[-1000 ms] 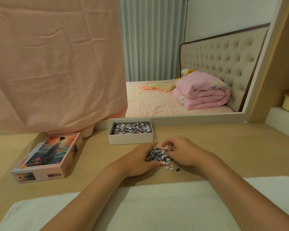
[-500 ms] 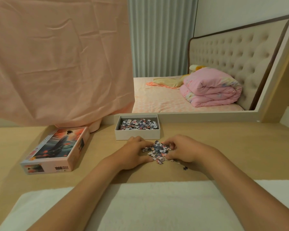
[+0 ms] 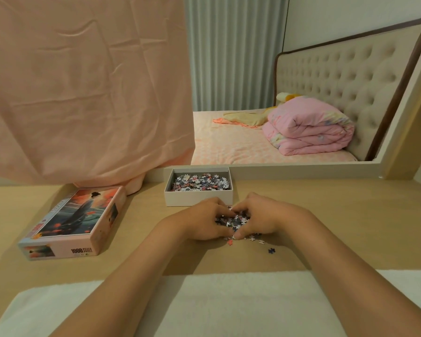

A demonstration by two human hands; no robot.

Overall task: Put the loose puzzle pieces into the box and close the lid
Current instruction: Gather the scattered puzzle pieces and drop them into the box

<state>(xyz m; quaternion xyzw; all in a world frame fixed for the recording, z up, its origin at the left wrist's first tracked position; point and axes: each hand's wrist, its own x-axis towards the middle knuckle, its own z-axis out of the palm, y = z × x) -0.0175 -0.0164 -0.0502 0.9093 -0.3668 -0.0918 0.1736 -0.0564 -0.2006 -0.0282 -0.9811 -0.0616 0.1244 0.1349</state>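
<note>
Pink cloth (image 3: 83,88) hangs over the back left of the desk (image 3: 338,215), its hem just behind the lid. One white towel (image 3: 229,305) lies along the near edge under both forearms. One lid (image 3: 75,220), picture side up, sits left, apart from the box. One open box (image 3: 198,199) at centre back, part filled. Left hand (image 3: 202,222) and right hand (image 3: 260,218) cupped together just before the box, fingers curled around one heap of loose pieces (image 3: 231,220). About four strays (image 3: 271,251) lie on the desk by the right wrist.

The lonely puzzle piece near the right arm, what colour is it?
Dark blue puzzle piece, seen in the head view.
</note>
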